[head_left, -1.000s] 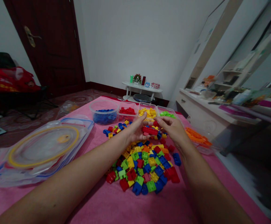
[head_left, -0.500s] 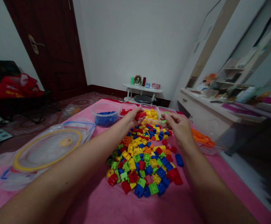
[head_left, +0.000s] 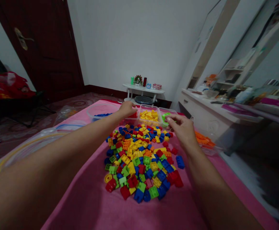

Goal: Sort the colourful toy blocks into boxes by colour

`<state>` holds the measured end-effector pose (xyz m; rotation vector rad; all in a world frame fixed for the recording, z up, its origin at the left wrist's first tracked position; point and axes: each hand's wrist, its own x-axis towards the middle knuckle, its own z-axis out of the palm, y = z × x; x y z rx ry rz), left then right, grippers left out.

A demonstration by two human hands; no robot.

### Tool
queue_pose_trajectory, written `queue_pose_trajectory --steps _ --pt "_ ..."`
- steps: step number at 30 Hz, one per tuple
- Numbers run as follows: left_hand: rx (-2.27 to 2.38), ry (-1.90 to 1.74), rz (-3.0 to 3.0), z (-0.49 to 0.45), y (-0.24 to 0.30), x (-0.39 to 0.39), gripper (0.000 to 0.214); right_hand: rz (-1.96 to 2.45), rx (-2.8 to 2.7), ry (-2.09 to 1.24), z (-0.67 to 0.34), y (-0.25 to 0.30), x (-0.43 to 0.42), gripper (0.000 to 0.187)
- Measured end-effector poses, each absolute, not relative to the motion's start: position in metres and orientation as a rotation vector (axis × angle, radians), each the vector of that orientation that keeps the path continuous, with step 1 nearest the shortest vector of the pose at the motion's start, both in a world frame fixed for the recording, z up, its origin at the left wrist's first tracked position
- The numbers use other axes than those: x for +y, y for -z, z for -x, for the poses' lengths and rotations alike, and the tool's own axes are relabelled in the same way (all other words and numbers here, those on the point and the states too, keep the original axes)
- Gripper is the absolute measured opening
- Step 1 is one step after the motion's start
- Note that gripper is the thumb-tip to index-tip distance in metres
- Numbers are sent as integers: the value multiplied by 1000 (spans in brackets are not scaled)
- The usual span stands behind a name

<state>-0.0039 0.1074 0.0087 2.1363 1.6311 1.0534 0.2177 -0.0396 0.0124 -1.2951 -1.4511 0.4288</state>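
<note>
My left hand [head_left: 127, 109] reaches over a clear bin of red toy bricks [head_left: 135, 114]. Its fingers are bent downward and mostly hidden, and red shows just beneath them; whether that is a held brick or the bin's contents I cannot tell. My right hand [head_left: 182, 126] is raised in front of a clear bin with green bricks [head_left: 165, 118]. Thumb and fingers are pinched, and what is between them is too small to make out. Below and between both forearms spreads a pile of mixed toy bricks [head_left: 139, 156] on a pink cloth [head_left: 120, 214].
Between the red and green bins stands a bin of yellow bricks [head_left: 149, 115]. A round tub of blue bricks [head_left: 101, 115] is at the left, and orange pieces [head_left: 204, 139] lie in a container at the right. Clear lids [head_left: 34, 143] rest by my left forearm.
My left hand has moved left, from above the pile's far end to the red bin, carrying red brick pieces at the start. My right hand stays near the green bin. The view has shifted slightly.
</note>
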Motion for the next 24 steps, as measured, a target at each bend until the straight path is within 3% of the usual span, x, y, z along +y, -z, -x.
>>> queue_pose_trajectory --steps 5,9,14,21,24 --pt "1377 -1049 -2316 -19 -3 65 21 1523 -1876 -576 -232 -14 -41 17" --pt "1075 -765 -2302 -29 -1 14 11 1663 -2254 -769 -236 -12 -50 28" --pt "850 -444 -2181 -12 -9 -27 5 1920 -2249 -795 -230 1 -55 38" --pt "778 -211 -2360 7 -5 -27 29 1882 -2297 -452 -226 15 -45 28" --pt "846 -365 -2367 1 5 -23 21 1867 -2322 -268 -223 16 -43 20"
